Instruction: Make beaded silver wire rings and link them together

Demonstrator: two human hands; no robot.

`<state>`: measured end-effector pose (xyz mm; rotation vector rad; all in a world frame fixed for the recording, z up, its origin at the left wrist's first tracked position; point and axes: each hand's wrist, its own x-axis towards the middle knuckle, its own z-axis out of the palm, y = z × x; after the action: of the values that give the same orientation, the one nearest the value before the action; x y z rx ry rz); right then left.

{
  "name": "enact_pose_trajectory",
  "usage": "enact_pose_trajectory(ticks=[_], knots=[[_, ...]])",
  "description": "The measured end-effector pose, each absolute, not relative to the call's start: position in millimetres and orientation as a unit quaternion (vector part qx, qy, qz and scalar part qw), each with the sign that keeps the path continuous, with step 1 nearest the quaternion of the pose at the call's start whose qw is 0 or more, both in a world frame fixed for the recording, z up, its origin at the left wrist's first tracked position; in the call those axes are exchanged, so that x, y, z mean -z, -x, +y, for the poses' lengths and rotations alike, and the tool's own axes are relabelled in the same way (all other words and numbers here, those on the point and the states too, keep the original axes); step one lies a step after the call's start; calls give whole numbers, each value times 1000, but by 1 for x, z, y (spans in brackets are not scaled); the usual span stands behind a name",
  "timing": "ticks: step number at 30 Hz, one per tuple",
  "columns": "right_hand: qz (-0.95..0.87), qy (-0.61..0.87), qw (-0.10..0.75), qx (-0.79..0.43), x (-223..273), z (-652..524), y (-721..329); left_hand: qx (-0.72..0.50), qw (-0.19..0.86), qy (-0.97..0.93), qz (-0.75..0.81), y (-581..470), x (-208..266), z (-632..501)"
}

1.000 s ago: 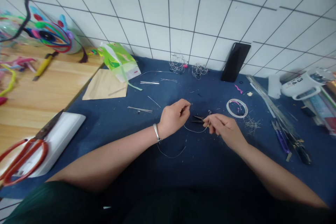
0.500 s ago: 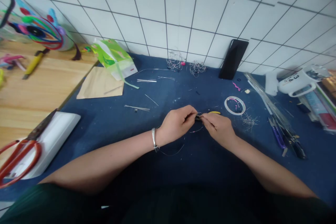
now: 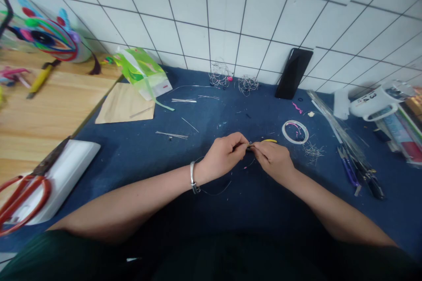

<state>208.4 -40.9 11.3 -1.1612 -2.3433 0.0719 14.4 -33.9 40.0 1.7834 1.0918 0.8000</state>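
My left hand (image 3: 224,158), with a silver bangle at the wrist, is closed in a pinch over the blue cloth. Its fingertips nearly meet those of my right hand (image 3: 275,158), also pinched. Between them is a thin wire (image 3: 217,194), whose loose length curves out below my left hand; a tiny pink bit (image 3: 245,167) shows near the fingertips. The exact spot they grip is mostly hidden by fingers. A yellow tip (image 3: 270,141), perhaps of a tool handle, pokes out behind my right hand.
Right of my hands lie a white ring-shaped lid (image 3: 284,136), scattered wire bits (image 3: 314,153) and purple-handled snips (image 3: 349,169). Straight wires (image 3: 171,135) lie to the left. Wire tangles (image 3: 248,84) and a phone (image 3: 293,73) are by the wall. Red-handled scissors (image 3: 41,193) rest at far left.
Both hands keep their pinch, shifting only slightly at the fingertips. The wire and pink bit below them have moved a little. Everything else stays in place.
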Motion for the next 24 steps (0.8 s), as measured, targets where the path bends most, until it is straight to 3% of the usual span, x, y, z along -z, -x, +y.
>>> enact_pose_trajectory(ticks=[12, 24], knots=[[-864, 440, 243, -33, -9, -40, -208, -287, 585, -610, 451, -15, -41, -35], [-870, 436, 183, 143, -8, -42, -206, -297, 618, -580, 439, -15, -38, -33]])
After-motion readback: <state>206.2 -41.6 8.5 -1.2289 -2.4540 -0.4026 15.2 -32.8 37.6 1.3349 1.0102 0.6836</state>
